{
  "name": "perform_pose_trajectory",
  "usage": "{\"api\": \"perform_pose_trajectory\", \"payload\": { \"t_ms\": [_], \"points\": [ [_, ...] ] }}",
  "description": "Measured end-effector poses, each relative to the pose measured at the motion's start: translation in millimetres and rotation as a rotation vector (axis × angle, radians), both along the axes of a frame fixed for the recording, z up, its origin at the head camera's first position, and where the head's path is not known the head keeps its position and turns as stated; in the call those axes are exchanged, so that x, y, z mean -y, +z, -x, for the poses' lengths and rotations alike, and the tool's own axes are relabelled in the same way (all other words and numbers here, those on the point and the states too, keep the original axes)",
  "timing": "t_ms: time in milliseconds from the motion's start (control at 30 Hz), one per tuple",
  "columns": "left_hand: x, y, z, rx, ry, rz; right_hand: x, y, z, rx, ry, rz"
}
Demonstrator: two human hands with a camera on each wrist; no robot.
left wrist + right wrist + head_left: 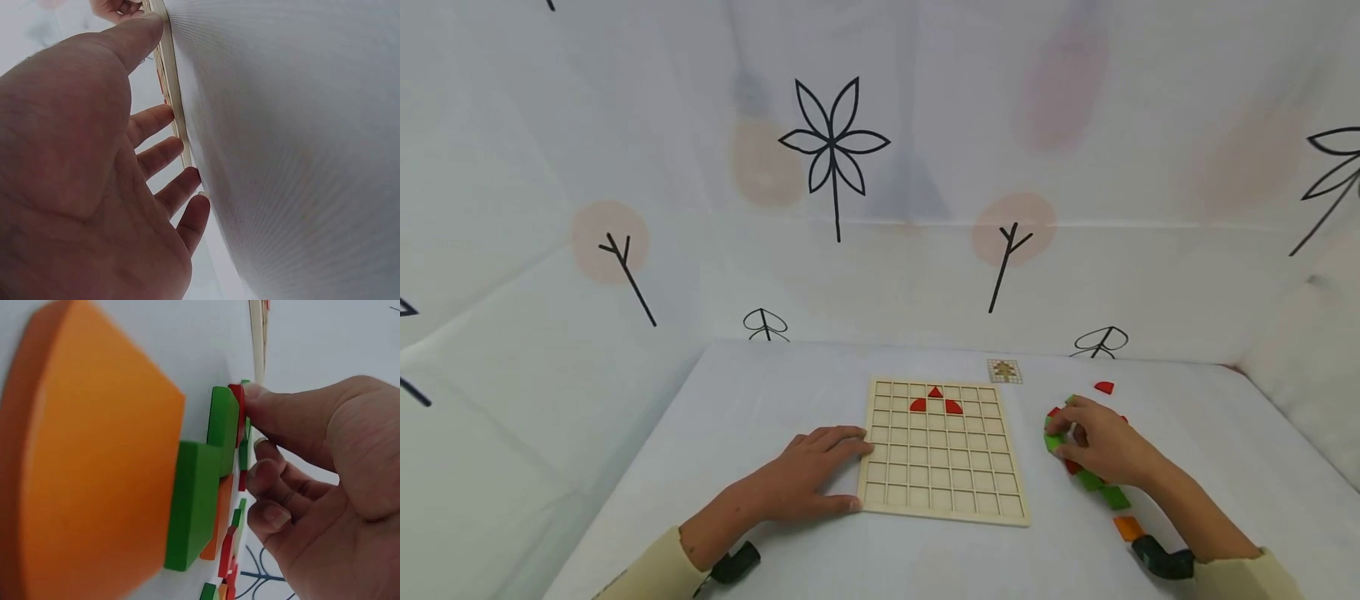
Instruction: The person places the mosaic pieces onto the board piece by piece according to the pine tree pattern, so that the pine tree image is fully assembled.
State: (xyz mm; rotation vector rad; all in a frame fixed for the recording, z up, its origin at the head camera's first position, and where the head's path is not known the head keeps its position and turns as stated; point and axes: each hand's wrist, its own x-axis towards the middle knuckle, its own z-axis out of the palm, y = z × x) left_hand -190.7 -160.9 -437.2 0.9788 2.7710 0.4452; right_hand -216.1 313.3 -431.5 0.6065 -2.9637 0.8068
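Note:
A pale wooden grid board (942, 454) lies flat on the table, bearing a red triangle (935, 392) and two red quarter-round tiles (954, 407) in its upper cells. My left hand (805, 479) rests at the board's left side; its spread fingers and thumb touch the edge (170, 69). To the board's right, my right hand (1105, 442) reaches over a cluster of coloured tiles. Its thumb and index finger pinch a green tile (1052, 439) from two sides, the other fingers curled. Under that hand, part of the cluster is hidden.
Green tiles (1115, 497) and an orange tile (1127, 528) trail toward the right wrist; the orange one (103, 462) looms large in the right wrist view. A red tile (1104, 387) lies apart behind the cluster. Beyond the board is a small pattern card (1004, 372). Printed cloth (910, 275) rises behind.

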Motion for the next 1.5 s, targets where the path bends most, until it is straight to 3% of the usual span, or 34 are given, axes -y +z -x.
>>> {"api": "perform_pose_trajectory", "payload": {
  "t_ms": [200, 467, 767, 967, 1500],
  "points": [
    [-0.8, 1.3, -0.6, 0.005, 0.002, -0.005, -2.0, 0.9, 0.4, 0.016, 0.013, 0.005],
    [-1.2, 2.1, -1.0, 0.007, -0.001, -0.007, -1.5, 3.7, -1.3, 0.089, -0.039, 0.047],
    [-0.6, 1.6, -2.5, -0.018, -0.012, -0.019, 1.5, 7.9, -1.7, 0.027, 0.029, 0.050],
    [-0.8, 2.2, -2.2, -0.011, -0.014, -0.017, 2.0, 11.0, -2.5, 0.060, 0.046, 0.051],
    [-1.0, 1.2, -2.5, -0.007, 0.000, 0.005, 17.2, 19.6, 6.6, 0.044, 0.044, 0.084]
  ]
}}
